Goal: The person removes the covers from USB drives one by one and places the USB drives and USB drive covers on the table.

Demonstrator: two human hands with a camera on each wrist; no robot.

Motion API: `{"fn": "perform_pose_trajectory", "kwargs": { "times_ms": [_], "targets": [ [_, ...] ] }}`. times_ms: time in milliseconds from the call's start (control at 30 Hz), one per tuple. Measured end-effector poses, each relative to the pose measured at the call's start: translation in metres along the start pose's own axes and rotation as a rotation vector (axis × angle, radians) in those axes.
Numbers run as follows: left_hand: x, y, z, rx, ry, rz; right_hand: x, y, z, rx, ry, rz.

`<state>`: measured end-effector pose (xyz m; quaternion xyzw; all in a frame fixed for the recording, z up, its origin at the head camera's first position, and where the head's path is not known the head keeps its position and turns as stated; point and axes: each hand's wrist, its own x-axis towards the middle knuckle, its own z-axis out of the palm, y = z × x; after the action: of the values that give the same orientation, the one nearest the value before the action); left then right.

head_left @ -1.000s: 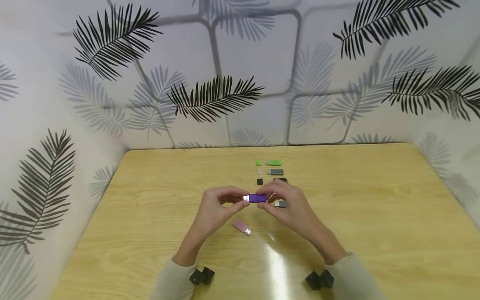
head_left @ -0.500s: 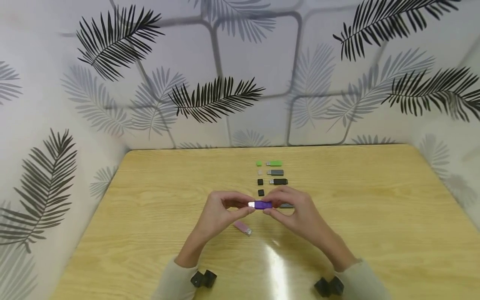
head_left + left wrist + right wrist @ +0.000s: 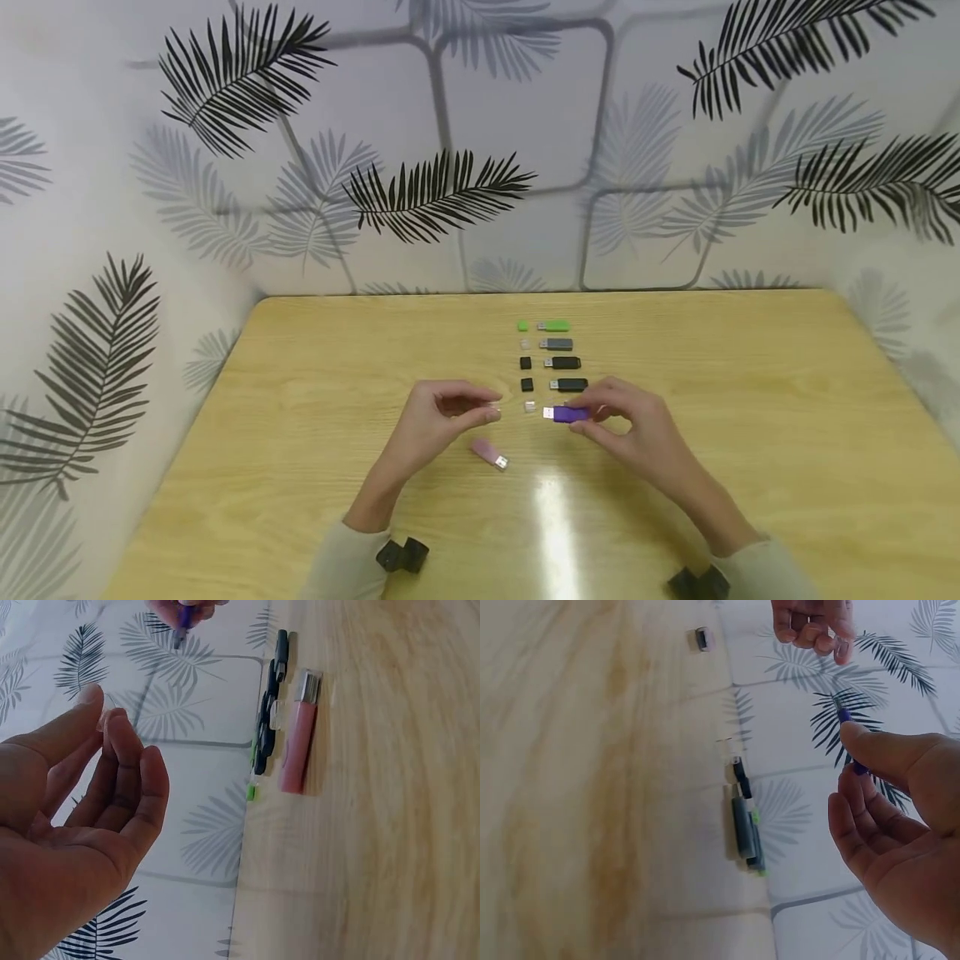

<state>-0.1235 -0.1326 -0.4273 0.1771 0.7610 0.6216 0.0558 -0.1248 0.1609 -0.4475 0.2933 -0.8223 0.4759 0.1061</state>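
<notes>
My right hand [image 3: 626, 425] pinches a purple USB stick [image 3: 567, 414] by its rear end, its bare metal plug [image 3: 549, 413] pointing left. To the left, with a gap between, my left hand [image 3: 442, 414] pinches a small clear cap [image 3: 492, 405] between thumb and fingertips, which partly cover it. Both hands hang above the table, as the wrist views show. Below the left fingertips a pink USB stick [image 3: 489, 454] lies slanted on the wood, metal plug exposed. Another clear cap [image 3: 529, 407] sits on the table between the two hands.
Behind the hands, uncapped sticks lie in a column: green [image 3: 555, 326], grey [image 3: 557, 344], and two black ones [image 3: 564, 363]. Left of each rests its cap, such as the green cap [image 3: 522, 326]. A patterned wall covering [image 3: 450, 250] borders the wooden table [image 3: 300, 467].
The clear cap has come off the purple stick. My right hand has moved right with the stick, while the left hand keeps the cap. The black stick and clear cap behind are now uncovered.
</notes>
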Motion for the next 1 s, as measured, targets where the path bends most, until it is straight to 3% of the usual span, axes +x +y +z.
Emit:
{"fn": "perform_pose_trajectory", "kwargs": {
  "times_ms": [267, 467, 700, 1000],
  "targets": [
    [0.003, -0.005, 0.011, 0.040, -0.018, -0.076, -0.007, 0.003, 0.000, -0.077, -0.092, 0.217],
    [0.005, -0.010, 0.020, 0.082, -0.047, -0.093, -0.009, 0.007, -0.002, -0.150, -0.143, 0.351],
    [0.009, -0.012, 0.034, 0.205, -0.069, -0.162, -0.011, 0.012, -0.005, -0.162, -0.212, 0.386],
    [0.016, -0.015, 0.048, 0.369, -0.088, -0.147, -0.012, 0.015, -0.009, -0.139, -0.258, 0.374]
  ]
}}
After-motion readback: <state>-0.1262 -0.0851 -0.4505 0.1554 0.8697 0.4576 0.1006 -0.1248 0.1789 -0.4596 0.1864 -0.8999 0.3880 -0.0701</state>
